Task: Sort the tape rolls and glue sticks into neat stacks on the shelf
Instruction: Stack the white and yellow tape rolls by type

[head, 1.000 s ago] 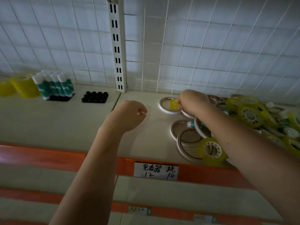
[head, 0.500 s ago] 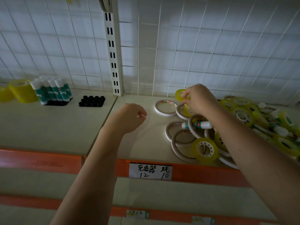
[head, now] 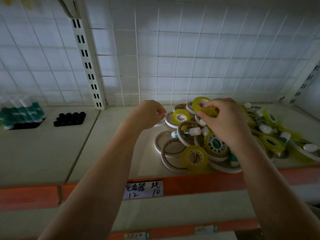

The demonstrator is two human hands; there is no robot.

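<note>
My right hand (head: 223, 122) pinches a thin yellow tape roll (head: 199, 103) and holds it tilted above a jumbled pile of tape rolls (head: 214, 144) on the right half of the shelf (head: 112, 146). A small yellow roll (head: 180, 116) lies flat on a white roll just left of that hand. One glue stick (head: 190, 132) lies across the white rolls in the pile. My left hand (head: 147, 115) hovers with fingers curled beside the leftmost white roll, holding nothing I can see. Upright glue sticks (head: 22, 113) stand grouped at far left.
A black tray of caps (head: 70, 118) sits next to the upright glue sticks. A slotted metal upright (head: 88, 66) and wire grid back the shelf. An orange front edge with a handwritten label (head: 144, 189) runs below; a lower shelf lies beneath.
My right hand lifted a thin yellow roll from the pile and now holds it higher. A small yellow roll now lies on the white roll. My left hand shifted right, closer to the rolls.
</note>
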